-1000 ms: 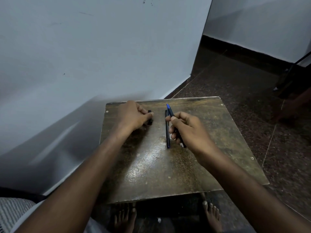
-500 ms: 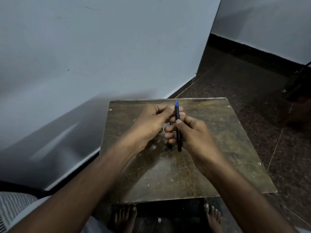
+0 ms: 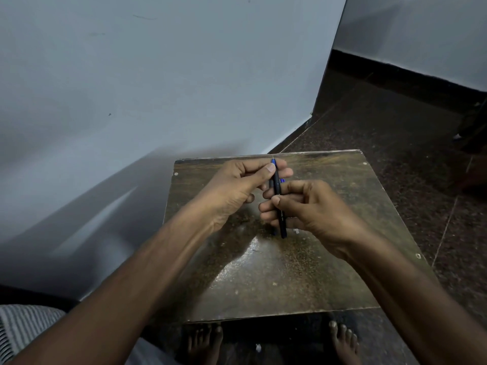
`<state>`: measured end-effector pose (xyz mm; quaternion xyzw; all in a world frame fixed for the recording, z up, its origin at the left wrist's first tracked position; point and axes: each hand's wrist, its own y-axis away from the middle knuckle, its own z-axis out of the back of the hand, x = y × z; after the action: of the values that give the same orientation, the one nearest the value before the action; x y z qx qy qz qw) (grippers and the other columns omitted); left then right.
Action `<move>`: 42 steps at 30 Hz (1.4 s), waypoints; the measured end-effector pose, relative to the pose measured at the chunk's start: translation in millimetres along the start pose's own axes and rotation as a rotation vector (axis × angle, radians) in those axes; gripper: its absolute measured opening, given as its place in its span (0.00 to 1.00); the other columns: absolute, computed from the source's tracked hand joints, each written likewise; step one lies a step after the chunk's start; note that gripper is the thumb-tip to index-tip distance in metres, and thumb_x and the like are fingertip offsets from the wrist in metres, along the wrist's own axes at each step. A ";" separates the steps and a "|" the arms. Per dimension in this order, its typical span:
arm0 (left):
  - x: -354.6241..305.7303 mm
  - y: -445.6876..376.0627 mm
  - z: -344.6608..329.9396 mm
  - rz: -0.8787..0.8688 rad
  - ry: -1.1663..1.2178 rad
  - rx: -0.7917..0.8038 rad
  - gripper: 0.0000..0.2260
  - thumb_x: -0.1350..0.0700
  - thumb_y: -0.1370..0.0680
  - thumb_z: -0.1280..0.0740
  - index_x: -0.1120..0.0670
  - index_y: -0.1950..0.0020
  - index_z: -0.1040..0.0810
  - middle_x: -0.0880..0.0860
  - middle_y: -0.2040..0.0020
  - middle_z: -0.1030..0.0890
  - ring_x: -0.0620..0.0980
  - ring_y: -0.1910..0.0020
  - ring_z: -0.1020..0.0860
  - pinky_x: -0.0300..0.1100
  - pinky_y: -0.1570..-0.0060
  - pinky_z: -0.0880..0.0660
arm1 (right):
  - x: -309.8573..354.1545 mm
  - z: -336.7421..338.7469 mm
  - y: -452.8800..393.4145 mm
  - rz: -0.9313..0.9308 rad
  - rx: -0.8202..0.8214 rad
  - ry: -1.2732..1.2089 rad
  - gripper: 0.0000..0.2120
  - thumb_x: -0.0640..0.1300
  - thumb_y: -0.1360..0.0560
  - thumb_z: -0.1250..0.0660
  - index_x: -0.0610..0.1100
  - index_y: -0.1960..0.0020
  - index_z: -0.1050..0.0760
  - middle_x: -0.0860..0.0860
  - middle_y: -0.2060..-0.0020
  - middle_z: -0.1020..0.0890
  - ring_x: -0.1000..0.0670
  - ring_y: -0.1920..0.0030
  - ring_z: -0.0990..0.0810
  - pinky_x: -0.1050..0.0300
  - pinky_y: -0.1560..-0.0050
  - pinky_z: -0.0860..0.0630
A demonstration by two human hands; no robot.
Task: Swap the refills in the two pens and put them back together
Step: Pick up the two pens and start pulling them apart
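Note:
A dark pen with a blue tip [image 3: 278, 196] is held upright over the far middle of the small wooden table [image 3: 290, 272]. My left hand [image 3: 237, 185] pinches its blue tip end between thumb and fingers. My right hand [image 3: 308, 204] grips the barrel lower down. A second dark pen [image 3: 271, 184] lies on the table just behind the held one, mostly hidden by my fingers, with a bit of blue showing beside it. A small black piece seen earlier under my left hand is out of sight.
The table stands close to a pale wall [image 3: 131, 101] on the left. Dark speckled floor [image 3: 395, 133] spreads to the right and beyond. My bare feet [image 3: 205, 341] show under the table's near edge. Striped cloth [image 3: 23, 327] sits at the lower left.
My left hand left the table's left side and came over to grip the pen tip. My right hand lifted the pen off the table and turned it upright.

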<state>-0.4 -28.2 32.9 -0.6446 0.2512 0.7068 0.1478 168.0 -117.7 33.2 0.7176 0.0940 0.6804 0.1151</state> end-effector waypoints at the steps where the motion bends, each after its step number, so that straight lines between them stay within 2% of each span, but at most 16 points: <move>1: 0.6 -1.7 0.1 -0.009 0.017 -0.006 0.09 0.54 0.14 0.33 0.49 0.38 0.13 0.46 0.42 0.10 0.39 0.61 0.23 0.38 0.60 0.31 | 0.2 0.5 0.0 0.008 0.000 0.006 0.07 0.35 0.16 0.33 0.36 0.40 0.17 0.37 0.51 0.10 0.46 0.53 0.09 0.54 0.49 0.11; 6: 0.8 -4.8 -4.5 -0.069 0.057 -0.047 0.10 0.62 0.15 0.33 0.59 0.36 0.15 0.50 0.49 0.12 0.32 0.67 0.21 0.25 0.65 0.28 | -2.6 3.3 -0.4 0.048 -0.079 0.046 0.07 0.34 0.19 0.28 0.35 0.42 0.15 0.41 0.56 0.09 0.45 0.57 0.09 0.52 0.54 0.11; 9: 2.0 -3.9 -8.1 -0.096 0.056 -0.081 0.10 0.63 0.15 0.33 0.61 0.36 0.15 0.50 0.50 0.12 0.31 0.67 0.20 0.25 0.65 0.28 | -2.6 3.1 1.0 0.065 -0.147 0.102 0.06 0.35 0.20 0.25 0.35 0.44 0.14 0.41 0.57 0.09 0.42 0.57 0.08 0.46 0.53 0.11; 13: 0.4 -5.3 -9.2 -0.076 0.069 -0.132 0.08 0.61 0.15 0.30 0.56 0.41 0.12 0.47 0.53 0.10 0.32 0.67 0.21 0.26 0.64 0.27 | -1.0 -3.3 -2.4 0.096 -0.246 0.196 0.04 0.36 0.22 0.23 0.38 0.48 0.12 0.43 0.60 0.09 0.42 0.59 0.08 0.42 0.52 0.11; 17: -5.6 -1.0 -15.6 -0.085 0.047 -0.195 0.07 0.59 0.18 0.26 0.58 0.42 0.11 0.49 0.54 0.09 0.32 0.62 0.18 0.26 0.59 0.24 | 2.4 -13.9 -0.5 0.159 -0.373 0.361 0.07 0.39 0.24 0.19 0.39 0.48 0.12 0.46 0.63 0.10 0.49 0.64 0.09 0.46 0.58 0.10; 20: -8.8 6.1 -15.2 -0.049 -0.007 -0.290 0.11 0.51 0.27 0.17 0.55 0.48 0.09 0.49 0.57 0.09 0.38 0.58 0.13 0.34 0.50 0.17 | 4.3 -18.6 5.2 0.179 -0.402 0.426 0.09 0.43 0.31 0.14 0.42 0.56 0.13 0.49 0.67 0.11 0.52 0.67 0.10 0.52 0.64 0.12; 23: -11.4 10.3 -16.2 -0.057 -0.140 -0.361 0.18 0.41 0.33 0.15 0.50 0.52 0.14 0.44 0.65 0.16 0.39 0.66 0.19 0.35 0.59 0.21 | 2.1 -20.5 10.3 0.199 -0.378 0.421 0.10 0.44 0.32 0.13 0.43 0.59 0.14 0.50 0.68 0.11 0.51 0.67 0.10 0.48 0.61 0.11; 26: -12.5 12.0 -19.6 -0.050 -0.209 -0.202 0.18 0.34 0.23 0.26 0.45 0.41 0.14 0.41 0.52 0.12 0.36 0.49 0.15 0.38 0.46 0.21 | 2.5 -21.6 13.6 0.223 -0.375 0.421 0.09 0.44 0.29 0.15 0.43 0.57 0.14 0.49 0.67 0.11 0.51 0.65 0.09 0.46 0.59 0.11; 28: -15.6 13.6 -19.1 -0.042 -0.104 -0.054 0.14 0.42 0.14 0.34 0.46 0.35 0.14 0.42 0.44 0.11 0.37 0.40 0.16 0.37 0.43 0.26 | 4.7 -18.0 12.5 0.220 -0.407 0.434 0.10 0.45 0.29 0.15 0.44 0.57 0.14 0.49 0.67 0.11 0.51 0.65 0.09 0.44 0.59 0.11; 30: -16.7 14.1 -15.5 -0.062 -0.054 0.009 0.12 0.52 0.12 0.36 0.49 0.32 0.15 0.44 0.43 0.10 0.37 0.41 0.14 0.31 0.45 0.24 | 7.1 -14.1 10.2 0.202 -0.419 0.469 0.11 0.46 0.30 0.15 0.43 0.58 0.15 0.48 0.67 0.11 0.50 0.65 0.10 0.43 0.59 0.11; 32: -13.8 12.5 -12.5 -0.096 -0.117 -0.076 0.09 0.54 0.16 0.28 0.49 0.37 0.12 0.45 0.48 0.09 0.38 0.45 0.13 0.35 0.39 0.21 | 6.5 -14.7 8.1 0.191 -0.409 0.481 0.12 0.45 0.30 0.14 0.42 0.59 0.15 0.47 0.68 0.11 0.49 0.66 0.10 0.43 0.61 0.11; 33: -12.2 12.4 -11.6 -0.089 -0.140 -0.140 0.07 0.52 0.20 0.23 0.49 0.42 0.11 0.45 0.52 0.09 0.39 0.48 0.12 0.39 0.38 0.20 | 5.0 -16.8 7.9 0.190 -0.400 0.483 0.13 0.45 0.31 0.14 0.41 0.59 0.16 0.46 0.68 0.12 0.49 0.67 0.10 0.43 0.62 0.11; 35: -10.5 11.6 -12.0 -0.046 -0.149 -0.246 0.14 0.44 0.29 0.16 0.49 0.49 0.11 0.45 0.58 0.10 0.39 0.55 0.12 0.40 0.44 0.19 | 1.7 -20.9 8.1 0.198 -0.389 0.497 0.13 0.44 0.31 0.13 0.42 0.59 0.17 0.46 0.69 0.12 0.49 0.67 0.10 0.44 0.64 0.11; 37: -8.8 11.2 -12.7 -0.011 -0.158 -0.264 0.24 0.34 0.35 0.19 0.48 0.47 0.13 0.43 0.58 0.10 0.36 0.56 0.13 0.38 0.48 0.22 | -0.7 -21.7 7.6 0.210 -0.389 0.526 0.12 0.45 0.31 0.14 0.44 0.59 0.17 0.47 0.69 0.12 0.50 0.67 0.11 0.44 0.63 0.11; 39: -8.9 10.4 -11.9 0.005 -0.145 -0.164 0.24 0.31 0.29 0.25 0.47 0.45 0.13 0.39 0.51 0.10 0.33 0.48 0.15 0.41 0.42 0.23 | 0.1 -18.4 6.1 0.206 -0.405 0.532 0.12 0.46 0.30 0.14 0.45 0.58 0.17 0.49 0.68 0.12 0.51 0.67 0.11 0.44 0.62 0.11; 42: -10.5 10.8 -11.5 -0.024 -0.094 -0.061 0.10 0.48 0.17 0.27 0.48 0.39 0.12 0.43 0.46 0.10 0.36 0.43 0.14 0.38 0.40 0.24 | 2.7 -12.8 4.0 0.193 -0.411 0.545 0.13 0.48 0.30 0.14 0.45 0.58 0.17 0.49 0.67 0.11 0.50 0.66 0.10 0.42 0.59 0.11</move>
<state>4.7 -42.2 44.5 -0.6177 0.2146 0.7420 0.1480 155.2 -120.3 37.5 0.4771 -0.0858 0.8593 0.1631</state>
